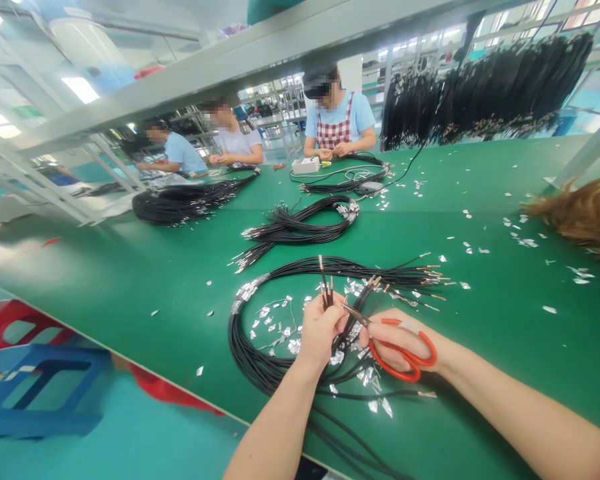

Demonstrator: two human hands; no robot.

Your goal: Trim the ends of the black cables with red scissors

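Observation:
My left hand is closed round black cable ends that stand up from its fist, with bare copper-coloured tips. My right hand grips red-handled scissors, whose blades point left and reach my left fingers beside the cables. Whether the blades are parted is too small to tell. Around and below both hands curves a large bundle of black cables, bound with silvery wrap at its upper left. Its stripped ends fan out to the right. Scraps of silvery foil lie inside the loop.
Behind lie more cable bundles on the green table. Several people sit across it, one in a checked apron. Black cables hang at the upper right. Brown hair shows at right, and a blue stool at lower left.

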